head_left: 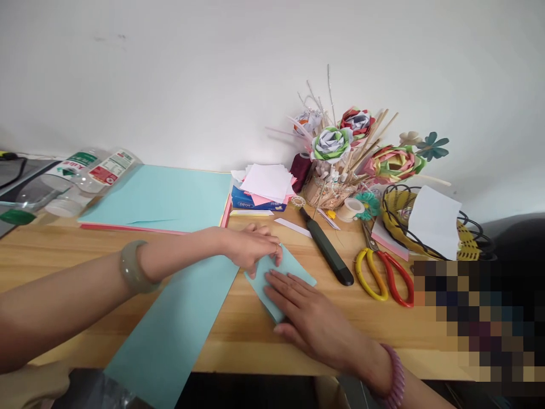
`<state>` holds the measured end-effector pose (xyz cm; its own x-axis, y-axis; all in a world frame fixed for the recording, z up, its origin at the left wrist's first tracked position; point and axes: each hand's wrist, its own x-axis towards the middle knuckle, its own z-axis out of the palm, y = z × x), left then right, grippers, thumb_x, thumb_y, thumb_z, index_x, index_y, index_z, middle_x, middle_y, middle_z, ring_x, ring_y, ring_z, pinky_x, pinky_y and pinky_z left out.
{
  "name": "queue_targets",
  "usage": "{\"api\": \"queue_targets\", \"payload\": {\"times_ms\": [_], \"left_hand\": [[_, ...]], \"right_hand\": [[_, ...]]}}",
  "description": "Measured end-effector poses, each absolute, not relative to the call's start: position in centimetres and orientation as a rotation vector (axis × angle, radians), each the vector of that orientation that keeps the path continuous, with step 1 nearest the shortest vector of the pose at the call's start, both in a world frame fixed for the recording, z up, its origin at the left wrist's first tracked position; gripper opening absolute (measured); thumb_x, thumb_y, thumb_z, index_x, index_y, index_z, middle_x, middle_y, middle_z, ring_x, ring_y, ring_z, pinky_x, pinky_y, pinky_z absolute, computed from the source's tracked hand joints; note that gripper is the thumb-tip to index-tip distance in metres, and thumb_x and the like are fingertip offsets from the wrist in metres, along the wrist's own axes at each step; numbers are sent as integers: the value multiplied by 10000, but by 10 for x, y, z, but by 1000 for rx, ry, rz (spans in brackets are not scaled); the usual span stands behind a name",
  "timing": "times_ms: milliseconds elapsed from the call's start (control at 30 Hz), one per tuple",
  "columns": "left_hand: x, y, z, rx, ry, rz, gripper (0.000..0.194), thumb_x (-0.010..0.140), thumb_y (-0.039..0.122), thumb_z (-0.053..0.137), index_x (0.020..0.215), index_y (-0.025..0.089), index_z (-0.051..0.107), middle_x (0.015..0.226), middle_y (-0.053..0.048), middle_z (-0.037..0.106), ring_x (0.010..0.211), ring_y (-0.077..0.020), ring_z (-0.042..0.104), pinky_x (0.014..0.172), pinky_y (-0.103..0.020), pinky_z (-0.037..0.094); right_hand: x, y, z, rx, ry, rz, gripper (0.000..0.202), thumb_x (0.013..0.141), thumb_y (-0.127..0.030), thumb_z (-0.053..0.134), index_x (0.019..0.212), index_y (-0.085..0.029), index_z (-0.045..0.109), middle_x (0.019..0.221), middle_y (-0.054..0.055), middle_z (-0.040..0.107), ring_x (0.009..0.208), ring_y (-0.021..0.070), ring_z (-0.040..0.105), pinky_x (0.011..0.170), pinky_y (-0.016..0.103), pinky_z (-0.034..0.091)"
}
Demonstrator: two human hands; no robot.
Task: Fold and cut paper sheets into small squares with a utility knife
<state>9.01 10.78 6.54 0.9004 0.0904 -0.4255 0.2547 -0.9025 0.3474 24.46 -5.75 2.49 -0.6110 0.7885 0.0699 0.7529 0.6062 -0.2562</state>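
Observation:
A folded piece of light blue paper [293, 264] lies on the wooden table, one corner towards me. My left hand [255, 247], with bent fingers, is closed at the paper's upper left part, thumb and fingertips against it. My right hand [313, 318] lies flat over the lower right part, fingers stretched out, and hides some of it. Under my left forearm runs a long light blue paper strip [179, 318], its near end hanging past the table edge. A dark green utility knife [327, 250] and scissors [385, 272] with yellow and red handles lie to the right.
Large blue sheets [170, 193] are stacked at the back left beside plastic bottles [110, 170]. White and pink paper squares [268, 182] sit on a blue box. A container [327, 190] holds paper flowers and sticks. A yellow basket [395, 218] stands at the right.

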Motion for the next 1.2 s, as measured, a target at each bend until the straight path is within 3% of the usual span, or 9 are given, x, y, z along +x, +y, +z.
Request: {"api": "queue_targets", "payload": {"times_ms": [167, 367, 500, 600, 700, 767, 833, 1067, 1200], "left_hand": [[91, 105, 67, 2675, 273, -588, 419, 686, 200, 691, 1056, 268, 507, 1152, -9, 535, 1090, -243, 410, 841, -317, 278], [90, 105, 66, 2692, 293, -545, 456, 654, 214, 727, 1062, 258, 527, 1174, -26, 536, 1091, -259, 425, 850, -331, 303], [93, 98, 75, 2775, 275, -573, 488, 627, 135, 733, 1071, 231, 556, 1137, -54, 576, 1076, -275, 470, 828, -343, 345], [96, 87, 75, 2881, 216, -417, 341, 735, 44, 608, 1037, 202, 612, 1100, -82, 627, 1104, -267, 499, 906, -380, 332], [97, 78, 60, 2801, 82, -202, 386, 896, 146, 490, 1277, 205, 502, 1365, -98, 506, 1322, -249, 358, 1070, -437, 202], [96, 76, 45, 2668, -3, -236, 595, 921, 318, 506, 1449, 197, 258, 1520, -110, 277, 1416, -240, 193, 1122, -467, 111], [94, 77, 32, 2592, -23, -284, 735, 907, 422, 514, 1487, 191, 125, 1550, -121, 162, 1434, -238, 110, 1137, -482, 56], [89, 81, 20, 2590, -6, -290, 795, 907, 512, 464, 1496, 190, 38, 1559, -114, 90, 1438, -214, 52, 1150, -453, 0], [90, 80, 21, 2594, 3, -299, 844, 884, 550, 480, 1496, 183, 29, 1559, -117, 67, 1440, -219, 40, 1147, -463, -7]], "right_hand": [[254, -61, 30, -1303, -2753, 588, 655, 929, -556, 350, 1455, -169, 298, 1527, 142, 205, 1412, 260, 92, 1115, 491, 220], [262, -81, 27, -1309, -2724, 585, 749, 821, -669, 454, 1453, -303, 289, 1541, 160, 61, 1397, 341, 28, 1081, 581, 192], [264, -89, 23, -1306, -2707, 536, 809, 775, -707, 471, 1459, -336, 248, 1542, 164, 15, 1391, 352, 19, 1067, 587, 214], [263, -88, 24, -1306, -2701, 525, 826, 760, -701, 502, 1459, -345, 243, 1546, 155, -3, 1392, 349, 20, 1071, 571, 220], [262, -86, 25, -1317, -2701, 525, 846, 743, -684, 551, 1458, -359, 237, 1549, 148, 1, 1392, 349, 18, 1074, 567, 208], [262, -85, 24, -1316, -2708, 549, 855, 744, -669, 570, 1462, -353, 229, 1550, 156, 29, 1394, 347, 26, 1075, 574, 192], [262, -85, 24, -1311, -2716, 590, 854, 750, -666, 568, 1464, -345, 226, 1548, 166, 36, 1396, 344, 25, 1077, 580, 177], [262, -92, 32, -1380, -2673, 636, 889, 792, -683, 485, 1490, -230, 171, 1540, 170, 93, 1404, 303, 46, 1114, 502, 179], [273, -102, 29, -1472, -2648, 471, 940, 830, -655, 456, 1486, -85, 98, 1517, 196, 166, 1409, 270, 113, 1123, 461, 207]]}}
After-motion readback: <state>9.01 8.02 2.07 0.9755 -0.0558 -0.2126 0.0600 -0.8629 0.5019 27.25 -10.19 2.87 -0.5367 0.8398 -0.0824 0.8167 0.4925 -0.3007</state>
